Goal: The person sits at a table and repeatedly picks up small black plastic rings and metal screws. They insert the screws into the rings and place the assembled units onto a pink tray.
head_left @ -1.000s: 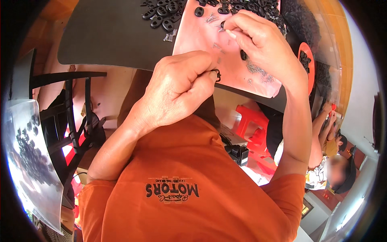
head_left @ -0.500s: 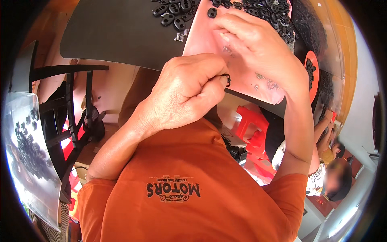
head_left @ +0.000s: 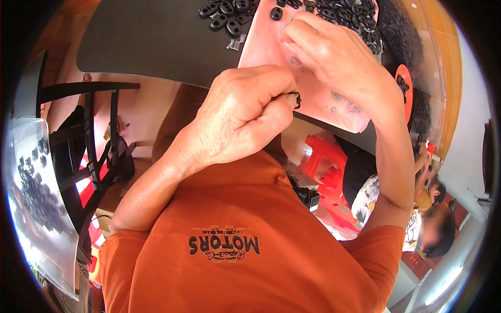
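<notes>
A small workshop, judging by black parts (head_left: 233,27) and springs (head_left: 237,43) heaped tableside.

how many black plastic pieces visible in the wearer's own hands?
1: a black plastic piece pinched in the left hand, partly covered. The right hand, over the pink sheet, shows none but may hide some.

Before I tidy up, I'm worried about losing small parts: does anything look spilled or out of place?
Small silvery metal springs lie loose on the flat dark tabletop, just off the pink sheet where more silvery bits are scattered, so they look stray.
</notes>
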A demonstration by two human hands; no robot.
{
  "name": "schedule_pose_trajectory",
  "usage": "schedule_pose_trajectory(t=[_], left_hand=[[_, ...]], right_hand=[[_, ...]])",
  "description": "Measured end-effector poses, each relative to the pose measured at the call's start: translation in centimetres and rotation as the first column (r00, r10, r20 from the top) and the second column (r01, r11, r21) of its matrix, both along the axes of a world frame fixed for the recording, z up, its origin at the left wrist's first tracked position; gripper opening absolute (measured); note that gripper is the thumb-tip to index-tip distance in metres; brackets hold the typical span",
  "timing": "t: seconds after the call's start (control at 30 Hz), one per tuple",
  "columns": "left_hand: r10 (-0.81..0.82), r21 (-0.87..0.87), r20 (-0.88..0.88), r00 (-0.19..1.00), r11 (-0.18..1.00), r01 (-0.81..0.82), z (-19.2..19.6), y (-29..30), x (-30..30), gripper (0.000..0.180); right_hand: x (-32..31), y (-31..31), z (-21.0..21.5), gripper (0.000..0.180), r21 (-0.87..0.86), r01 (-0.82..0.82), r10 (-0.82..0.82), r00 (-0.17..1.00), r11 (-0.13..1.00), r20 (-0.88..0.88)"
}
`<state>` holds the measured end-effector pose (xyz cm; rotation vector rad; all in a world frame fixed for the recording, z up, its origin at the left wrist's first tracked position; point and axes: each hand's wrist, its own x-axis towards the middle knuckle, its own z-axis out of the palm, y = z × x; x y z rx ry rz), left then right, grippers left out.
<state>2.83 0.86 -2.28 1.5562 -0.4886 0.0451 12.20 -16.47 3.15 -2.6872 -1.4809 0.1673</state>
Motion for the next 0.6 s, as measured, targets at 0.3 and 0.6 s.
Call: schedule_pose_trajectory(t=[0.3, 0.6], left_hand=[[-0.010, 0.004, -0.069, 0.998, 1.000, 0.010, 0.2, 0.0, 0.0, 0.008], [-0.012, 0.011, -0.084, 0.996, 1.000, 0.013, 0.5, 0.0, 0.0, 0.010]], right_hand=[[-0.3, 1.9, 3.0, 0.012, -0.145, -0.026, 0.018, 0.998, 0.989, -0.058], [-1.0, 1.1, -0.7, 0.012, -0.026, -0.058, 0.063, 0.971, 0.998, 0.231]])
